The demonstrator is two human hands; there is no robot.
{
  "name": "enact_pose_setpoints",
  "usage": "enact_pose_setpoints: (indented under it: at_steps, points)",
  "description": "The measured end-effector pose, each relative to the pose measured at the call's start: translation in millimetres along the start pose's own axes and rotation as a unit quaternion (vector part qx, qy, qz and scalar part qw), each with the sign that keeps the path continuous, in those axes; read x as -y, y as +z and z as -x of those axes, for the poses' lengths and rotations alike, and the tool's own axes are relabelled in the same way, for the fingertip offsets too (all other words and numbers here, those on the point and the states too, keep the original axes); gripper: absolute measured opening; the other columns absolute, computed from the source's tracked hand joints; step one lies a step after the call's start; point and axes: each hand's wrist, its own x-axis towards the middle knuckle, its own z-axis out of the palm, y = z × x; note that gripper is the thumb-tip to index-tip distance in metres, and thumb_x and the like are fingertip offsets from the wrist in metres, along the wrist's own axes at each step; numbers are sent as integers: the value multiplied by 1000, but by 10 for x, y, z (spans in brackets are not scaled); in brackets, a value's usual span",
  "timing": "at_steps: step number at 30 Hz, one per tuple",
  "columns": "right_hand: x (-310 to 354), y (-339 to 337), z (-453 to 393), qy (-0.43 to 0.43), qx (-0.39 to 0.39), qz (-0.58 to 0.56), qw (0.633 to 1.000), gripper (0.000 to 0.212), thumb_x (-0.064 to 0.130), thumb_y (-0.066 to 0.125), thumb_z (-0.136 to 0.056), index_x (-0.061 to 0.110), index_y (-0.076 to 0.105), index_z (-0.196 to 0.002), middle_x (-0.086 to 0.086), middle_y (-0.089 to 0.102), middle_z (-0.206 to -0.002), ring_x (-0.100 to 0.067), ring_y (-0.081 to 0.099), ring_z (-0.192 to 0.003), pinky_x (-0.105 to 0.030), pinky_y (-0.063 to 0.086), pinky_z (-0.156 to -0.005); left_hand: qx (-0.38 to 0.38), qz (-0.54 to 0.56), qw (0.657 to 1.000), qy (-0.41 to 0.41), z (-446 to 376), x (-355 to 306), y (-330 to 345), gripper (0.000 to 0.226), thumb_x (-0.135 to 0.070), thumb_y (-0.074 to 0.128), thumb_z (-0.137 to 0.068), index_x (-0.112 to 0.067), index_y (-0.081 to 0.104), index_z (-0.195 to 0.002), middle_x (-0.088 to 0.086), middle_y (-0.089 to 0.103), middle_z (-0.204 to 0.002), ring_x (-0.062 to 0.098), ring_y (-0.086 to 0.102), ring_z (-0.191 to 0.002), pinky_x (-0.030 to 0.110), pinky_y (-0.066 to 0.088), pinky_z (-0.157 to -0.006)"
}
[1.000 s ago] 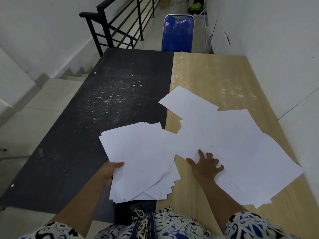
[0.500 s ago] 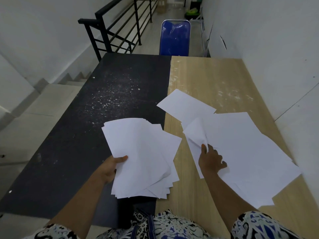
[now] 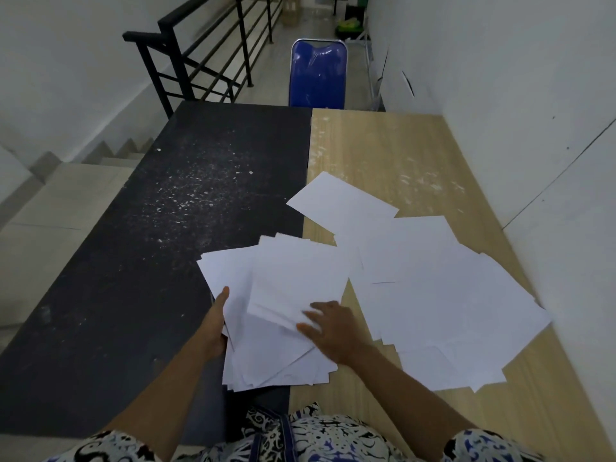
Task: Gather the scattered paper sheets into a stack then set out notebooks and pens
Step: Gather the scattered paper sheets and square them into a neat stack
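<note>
head view. the left hand (image 3: pixel 218 323) grips the gathered stack (image 3: pixel 266 348) by its left edge, thumb on top and fingers underneath, out of sight; the stack hangs fanned and uneven above the seam where the dark half of the bench (image 3: pixel 140 261) meets the light wooden half (image 3: pixel 383 151). the right hand (image 3: pixel 328 328) lies on the stack's right side with fingers spread, laying a top sheet (image 3: pixel 296 278) on the pile; whether the thumb pinches that sheet cannot be told. the loose sheets (image 3: pixel 450 305) yet to be gathered lie overlapped on the wooden half, just to the right of the stack and nearer the right hand, their long edges skewed at several angles; 1 far sheet (image 3: pixel 340 203) points away toward the blue chair (image 3: pixel 318 75). the count of loose sheets is hidden by overlap, perhaps 6 or more. no notebooks or pens are in view.
</note>
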Motion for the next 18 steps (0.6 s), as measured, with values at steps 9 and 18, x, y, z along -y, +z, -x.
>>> enact_pose_setpoints:
  at_steps: [9,18]
  points:
    - [-4,90,85,18,117,-52,992,96,90,9,-69,35,51,-135,10,33,-154,-12,22,-145,-41,19,-117,-53,-124,990,47,-7,127,10,50,-2,75,-80,2,56,-126,15,63,-119,31,62,-103,43,49,-95]
    - [-61,-269,-132,364,-16,-475,801,73,65,71,-71,23,49,-126,-3,62,-105,-17,65,-86,-28,50,-72,91,-70,993,30,132,-294,37,39,-11,68,-84,-9,61,-122,14,68,-117,34,64,-108,48,53,-88]
